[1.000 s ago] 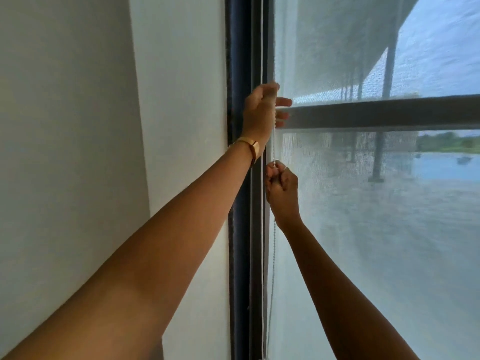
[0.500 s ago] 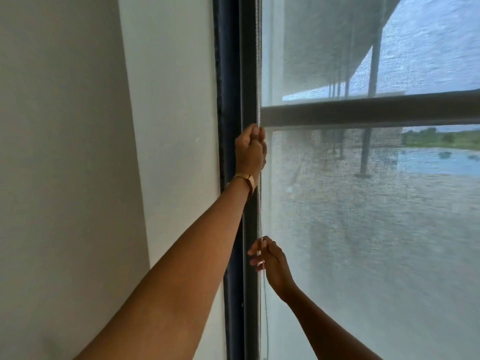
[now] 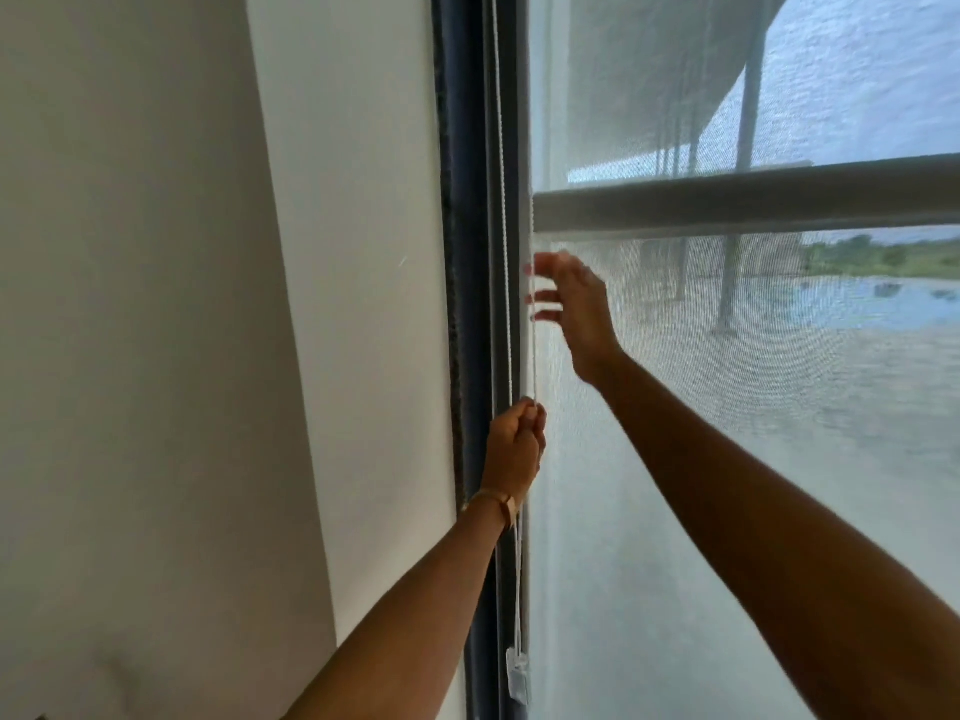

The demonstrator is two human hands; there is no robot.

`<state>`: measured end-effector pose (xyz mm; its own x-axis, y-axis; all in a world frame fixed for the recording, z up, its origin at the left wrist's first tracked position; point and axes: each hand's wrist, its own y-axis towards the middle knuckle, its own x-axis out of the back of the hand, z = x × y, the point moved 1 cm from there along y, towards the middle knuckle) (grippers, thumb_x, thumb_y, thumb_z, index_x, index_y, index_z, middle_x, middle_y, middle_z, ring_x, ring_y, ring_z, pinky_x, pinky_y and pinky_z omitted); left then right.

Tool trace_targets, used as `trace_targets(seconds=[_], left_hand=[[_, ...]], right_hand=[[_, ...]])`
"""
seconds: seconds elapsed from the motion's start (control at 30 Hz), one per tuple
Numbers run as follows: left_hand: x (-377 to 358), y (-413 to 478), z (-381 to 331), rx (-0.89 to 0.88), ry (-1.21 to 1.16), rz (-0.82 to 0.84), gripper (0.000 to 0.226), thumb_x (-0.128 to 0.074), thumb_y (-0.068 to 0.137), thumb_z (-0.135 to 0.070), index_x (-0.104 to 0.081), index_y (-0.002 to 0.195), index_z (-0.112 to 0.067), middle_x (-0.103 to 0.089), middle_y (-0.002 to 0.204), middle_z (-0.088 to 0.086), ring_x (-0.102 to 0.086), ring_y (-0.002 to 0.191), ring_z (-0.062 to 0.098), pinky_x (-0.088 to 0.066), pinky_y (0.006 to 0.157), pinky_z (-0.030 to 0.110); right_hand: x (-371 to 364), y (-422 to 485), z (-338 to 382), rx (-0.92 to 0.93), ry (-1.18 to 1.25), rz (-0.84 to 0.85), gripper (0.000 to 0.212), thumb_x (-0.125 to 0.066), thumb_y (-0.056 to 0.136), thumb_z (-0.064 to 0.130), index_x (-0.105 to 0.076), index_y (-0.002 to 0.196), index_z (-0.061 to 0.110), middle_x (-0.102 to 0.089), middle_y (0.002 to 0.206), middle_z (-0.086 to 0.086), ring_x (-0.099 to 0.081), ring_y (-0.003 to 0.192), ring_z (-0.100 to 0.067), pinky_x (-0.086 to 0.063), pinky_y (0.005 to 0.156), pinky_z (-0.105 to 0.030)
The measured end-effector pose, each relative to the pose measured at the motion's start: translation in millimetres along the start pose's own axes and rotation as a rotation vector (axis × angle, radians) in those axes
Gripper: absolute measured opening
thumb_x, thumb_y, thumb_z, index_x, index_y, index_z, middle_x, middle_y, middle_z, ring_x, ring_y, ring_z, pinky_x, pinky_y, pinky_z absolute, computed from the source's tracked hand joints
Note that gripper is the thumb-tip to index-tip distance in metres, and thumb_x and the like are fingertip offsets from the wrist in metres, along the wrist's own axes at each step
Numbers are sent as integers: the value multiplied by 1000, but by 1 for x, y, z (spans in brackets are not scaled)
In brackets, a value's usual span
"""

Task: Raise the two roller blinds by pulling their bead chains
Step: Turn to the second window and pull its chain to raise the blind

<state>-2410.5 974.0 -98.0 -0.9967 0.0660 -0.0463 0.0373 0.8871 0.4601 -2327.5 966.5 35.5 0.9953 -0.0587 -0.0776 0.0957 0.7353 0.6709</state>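
A white bead chain [image 3: 502, 210] hangs in two strands along the dark window frame [image 3: 467, 252]. My left hand [image 3: 514, 446], with a gold bracelet at the wrist, is shut on the chain low down. My right hand [image 3: 574, 304] is higher, fingers spread, right beside the right-hand strand without gripping it. The sheer mesh roller blind [image 3: 727, 459] covers the pane, with a grey horizontal bar [image 3: 753, 197] visible across the window above my right hand. A white plastic chain weight [image 3: 518, 678] dangles at the chain's bottom.
A white wall [image 3: 182, 356] and window reveal fill the left half. Through the mesh I see a building overhang with posts, water and distant trees.
My left hand has pulled the chain downward from bar height to well below it. My right hand has let go low down and risen, open, to just under the bar.
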Motion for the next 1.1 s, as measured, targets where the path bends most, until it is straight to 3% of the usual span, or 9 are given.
trace_targets(seconds=[0.1, 0.23, 0.37, 0.47, 0.57, 0.67, 0.87, 0.97, 1.1], left_hand=[[6, -16, 23, 52, 32, 1, 28, -39, 97, -6, -49, 71, -7, -36, 57, 2, -31, 45, 4, -28, 44, 14], [17, -40, 47, 90, 119, 27, 35, -38, 96, -5, -45, 62, -12, -38, 59, 3, -34, 51, 7, -31, 50, 13], [21, -49, 50, 110, 87, 120, 34, -35, 96, -3, -44, 64, -10, -32, 52, -3, -28, 45, 4, -26, 45, 13], [26, -50, 49, 177, 15, 202, 35, -35, 95, -1, -51, 65, -11, -47, 49, -7, -39, 43, 4, -31, 46, 17], [32, -44, 45, 234, 44, 243, 36, -34, 99, -18, -66, 85, -15, -71, 77, -5, -63, 72, 11, -48, 71, 28], [35, -23, 18, 224, -18, 199, 53, -19, 100, -43, -67, 105, -20, -71, 108, -1, -64, 104, 18, -48, 90, 35], [33, 28, -72, 47, -57, 68, 64, -13, 99, -48, -54, 128, -8, -57, 135, 11, -54, 121, 25, -42, 97, 35], [26, 50, -113, -58, -117, 42, 63, -16, 100, -46, -53, 127, -4, -59, 129, 15, -57, 116, 26, -45, 91, 32], [7, 66, -165, -168, -100, 46, 56, -24, 100, -42, -57, 119, 0, -63, 111, 13, -60, 93, 20, -51, 82, 33]], right_hand=[[-13, 28, 38, 54, 28, 79, 28, -30, 103, 26, -54, 104, 12, -65, 91, -2, -62, 73, -12, -52, 62, -20], [-32, 58, 84, -40, 88, 24, 26, -29, 103, 20, -53, 101, 8, -62, 79, -5, -57, 58, -12, -49, 53, -22], [-46, 68, 84, 59, -178, -81, 36, -29, 92, 4, -51, 69, 18, -48, 61, 1, -40, 47, -6, -32, 47, -20], [-54, 64, 79, 144, -185, -125, 33, -27, 80, -1, -38, 58, 21, -37, 59, 2, -35, 55, -10, -27, 53, -26], [-60, 55, 82, 180, -178, -113, 33, -29, 84, -1, -39, 59, 20, -37, 59, 2, -35, 55, -10, -27, 52, -25], [-52, 43, 73, 196, -211, -116, 33, -29, 81, -4, -38, 60, 19, -35, 58, 3, -34, 53, -9, -26, 50, -24], [-29, -1, 21, 164, -331, -166, 29, -33, 83, -6, -42, 63, 13, -38, 57, 3, -41, 51, -5, -34, 49, -17], [-25, -25, -5, 106, -331, -160, 34, -35, 82, -8, -42, 60, 17, -40, 56, 6, -42, 47, -2, -34, 46, -13], [-25, -53, -42, 4, -324, -145, 21, -34, 83, 1, -42, 65, 10, -35, 56, 1, -32, 54, -11, -26, 50, -26]])
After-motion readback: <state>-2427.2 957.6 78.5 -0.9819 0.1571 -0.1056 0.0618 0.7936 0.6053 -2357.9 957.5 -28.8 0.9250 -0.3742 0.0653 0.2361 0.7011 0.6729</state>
